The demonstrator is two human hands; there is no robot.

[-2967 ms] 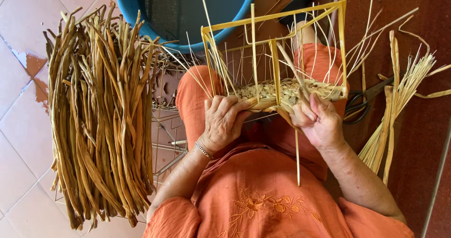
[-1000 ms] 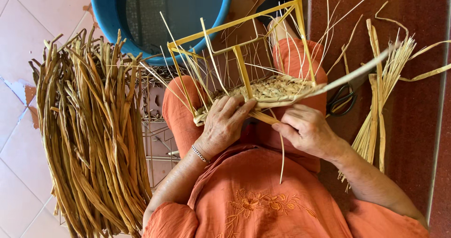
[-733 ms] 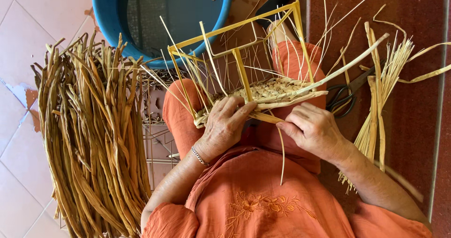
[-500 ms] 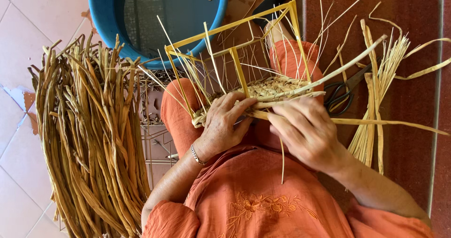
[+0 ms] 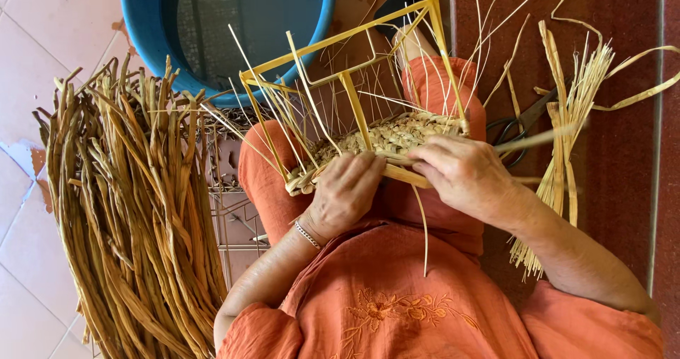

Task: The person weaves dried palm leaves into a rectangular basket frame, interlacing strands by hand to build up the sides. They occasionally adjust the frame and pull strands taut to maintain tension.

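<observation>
Gripping the woven strip (image 5: 386, 138) on a yellow frame (image 5: 354, 100), left hand (image 5: 345, 192) pressing, right hand (image 5: 464, 175) pinching a strand (image 5: 531, 139)

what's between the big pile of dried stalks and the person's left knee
In the head view, a wire rack lies on the floor between the dried stalks and the left knee.

Soft, even daylight fills the scene, bright but without harsh glare. Shadows are faint and short, lying just under the bundle of dried reeds (image 5: 134, 224) on the left and between the strands. The tiled floor (image 5: 35, 40) at far left looks pale, slightly washed out. One thin straw strip (image 5: 538, 138) beside the right hand (image 5: 464, 175) is smeared by motion blur; everything else stays sharp.
</observation>
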